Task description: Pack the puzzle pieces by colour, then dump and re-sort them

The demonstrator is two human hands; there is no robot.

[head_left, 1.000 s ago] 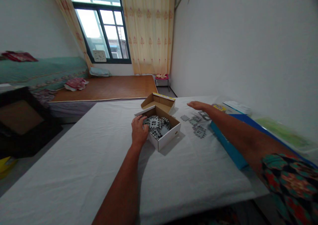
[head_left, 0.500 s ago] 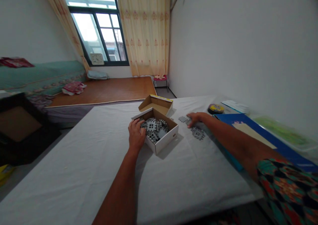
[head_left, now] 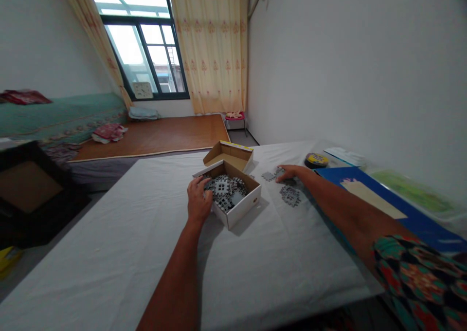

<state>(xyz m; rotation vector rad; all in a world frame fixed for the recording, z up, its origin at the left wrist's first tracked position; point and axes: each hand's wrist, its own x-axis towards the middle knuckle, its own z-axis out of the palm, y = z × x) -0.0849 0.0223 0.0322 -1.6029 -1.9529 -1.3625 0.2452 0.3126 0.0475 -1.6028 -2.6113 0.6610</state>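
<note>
A white cardboard box point(head_left: 242, 208) stands on the table, filled with grey interlocking plastic pieces point(head_left: 223, 187). My left hand point(head_left: 199, 199) grips the box's left edge, its fingers over the rim. Right of the box, my right hand point(head_left: 289, 172) is low over the tabletop, with thumb and fingertips around a flat grey piece point(head_left: 279, 173). Just left of those fingers lies another grey piece point(head_left: 267, 176). A larger cluster of grey pieces point(head_left: 291, 195) rests on the cloth below my right hand.
The box lid point(head_left: 233, 156) sits open side up behind the box. A white cloth point(head_left: 146, 233) covers the table. Along the right are a round black-and-yellow tin point(head_left: 316, 160), a blue folder point(head_left: 412, 224) and a clear container with green contents point(head_left: 412, 190).
My right hand has shifted slightly away from the larger cluster, which now shows more fully. My left hand stays on the box edge. The view has tilted slightly.
</note>
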